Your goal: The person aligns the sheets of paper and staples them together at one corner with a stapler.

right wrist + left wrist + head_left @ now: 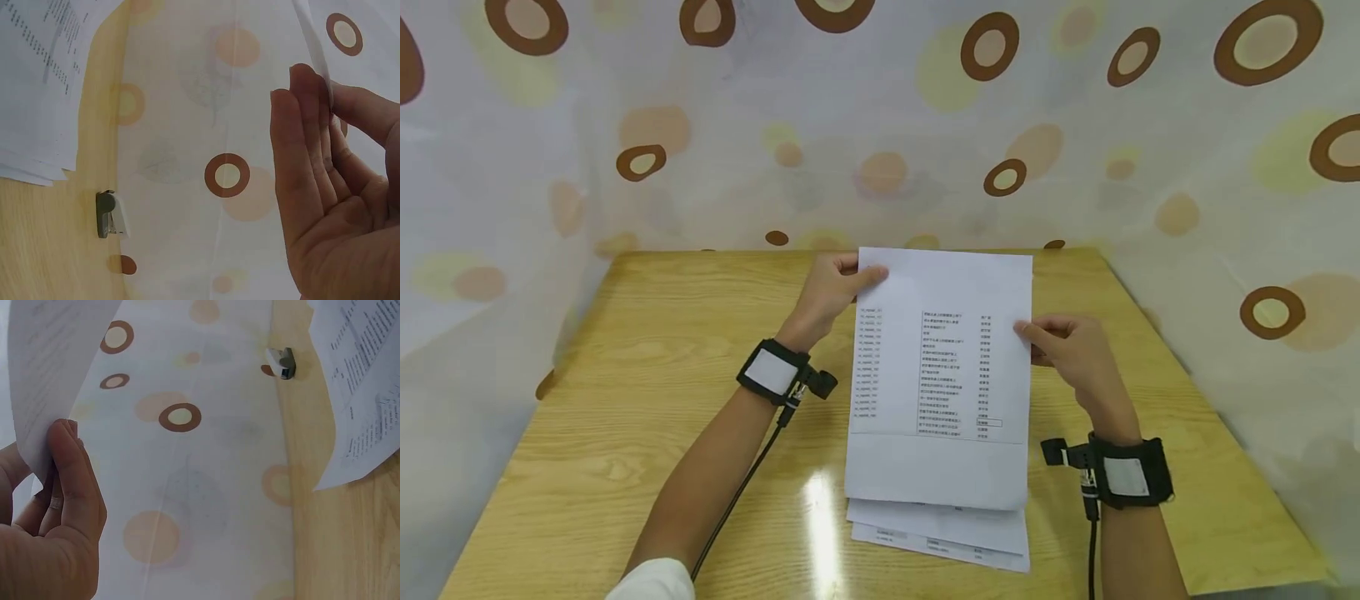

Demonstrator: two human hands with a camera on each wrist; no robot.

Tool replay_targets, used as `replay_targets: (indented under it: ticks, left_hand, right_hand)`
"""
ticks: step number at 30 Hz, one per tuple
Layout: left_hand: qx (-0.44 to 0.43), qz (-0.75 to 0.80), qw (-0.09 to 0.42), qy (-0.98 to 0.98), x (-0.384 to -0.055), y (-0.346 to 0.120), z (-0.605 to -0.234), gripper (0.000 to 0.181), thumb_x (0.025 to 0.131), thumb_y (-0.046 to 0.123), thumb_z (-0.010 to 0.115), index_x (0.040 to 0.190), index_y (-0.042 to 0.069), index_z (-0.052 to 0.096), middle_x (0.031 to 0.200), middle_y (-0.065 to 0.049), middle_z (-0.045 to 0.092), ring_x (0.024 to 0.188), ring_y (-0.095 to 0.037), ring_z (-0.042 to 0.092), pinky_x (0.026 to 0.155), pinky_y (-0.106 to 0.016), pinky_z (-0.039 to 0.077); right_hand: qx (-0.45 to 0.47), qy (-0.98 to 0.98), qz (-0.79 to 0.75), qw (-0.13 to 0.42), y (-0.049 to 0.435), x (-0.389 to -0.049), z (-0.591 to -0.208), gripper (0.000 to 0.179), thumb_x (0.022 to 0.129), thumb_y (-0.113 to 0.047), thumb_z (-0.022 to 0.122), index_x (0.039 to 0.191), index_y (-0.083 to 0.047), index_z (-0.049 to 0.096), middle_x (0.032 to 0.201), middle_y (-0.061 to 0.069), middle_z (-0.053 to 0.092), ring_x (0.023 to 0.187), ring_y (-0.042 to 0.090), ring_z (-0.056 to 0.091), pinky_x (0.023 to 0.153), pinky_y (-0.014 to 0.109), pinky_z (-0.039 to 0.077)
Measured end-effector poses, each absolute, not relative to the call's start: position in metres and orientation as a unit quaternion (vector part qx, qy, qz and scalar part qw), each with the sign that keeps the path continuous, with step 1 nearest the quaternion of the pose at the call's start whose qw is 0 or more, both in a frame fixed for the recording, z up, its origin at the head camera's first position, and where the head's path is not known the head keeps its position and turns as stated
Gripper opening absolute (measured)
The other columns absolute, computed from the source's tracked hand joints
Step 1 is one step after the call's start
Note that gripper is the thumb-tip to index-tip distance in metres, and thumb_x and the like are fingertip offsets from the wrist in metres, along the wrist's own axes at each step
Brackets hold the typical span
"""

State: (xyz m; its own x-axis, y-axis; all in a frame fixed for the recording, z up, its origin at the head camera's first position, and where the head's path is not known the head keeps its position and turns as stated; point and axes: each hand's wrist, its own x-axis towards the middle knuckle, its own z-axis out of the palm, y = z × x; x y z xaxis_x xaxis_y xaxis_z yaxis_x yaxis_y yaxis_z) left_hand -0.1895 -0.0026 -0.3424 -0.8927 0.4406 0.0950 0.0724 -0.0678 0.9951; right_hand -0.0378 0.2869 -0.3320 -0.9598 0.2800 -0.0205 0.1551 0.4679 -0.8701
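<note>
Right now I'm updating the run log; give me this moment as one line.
left hand: pinches printed sheet, upper left; right hand: pinches its right edge; more papers: on table; stapler: near far table edge

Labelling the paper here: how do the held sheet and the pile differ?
Pose: the held sheet is raised off the table; the pile lies on it. Visibility: the head view shows most of the held sheet's face but only the pile's near end. Shared: both are white paper with dark print.
</note>
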Motion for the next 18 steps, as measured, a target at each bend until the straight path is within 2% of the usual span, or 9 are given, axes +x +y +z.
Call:
replay_targets:
  ticks: [7, 18]
  left_hand:
    - [0.178, 0.676, 0.158, 0.697, -0.192, 0.004, -0.366, 0.024, 0.094, 0.016, 0.072, 0.110, -0.002, 0.073, 0.092, -0.013, 0.072, 0.079, -0.020, 0.065, 0.070, -0.028, 0.048]
    - [0.161, 0.639, 0.191, 0.727, -0.189, 0.014, -0.393, 0.025, 0.095, 0.017, 0.070, 0.113, 0.000, 0.072, 0.092, -0.011, 0.073, 0.080, -0.022, 0.069, 0.070, -0.029, 0.051]
  right_hand:
    - [-0.132, -0.860, 0.493, 0.003, 0.295, -0.037, -0.353, 0.039, 0.098, -0.026, 0.066, 0.111, 0.010, 0.067, 0.101, 0.017, 0.068, 0.079, 0.019, 0.069, 0.073, 0.029, 0.057]
    - [-0.159, -0.860, 0.484, -0.045, 0.302, -0.039, -0.379, 0.035, 0.098, -0.023, 0.066, 0.108, 0.010, 0.068, 0.090, 0.012, 0.070, 0.076, 0.018, 0.069, 0.071, 0.031, 0.057]
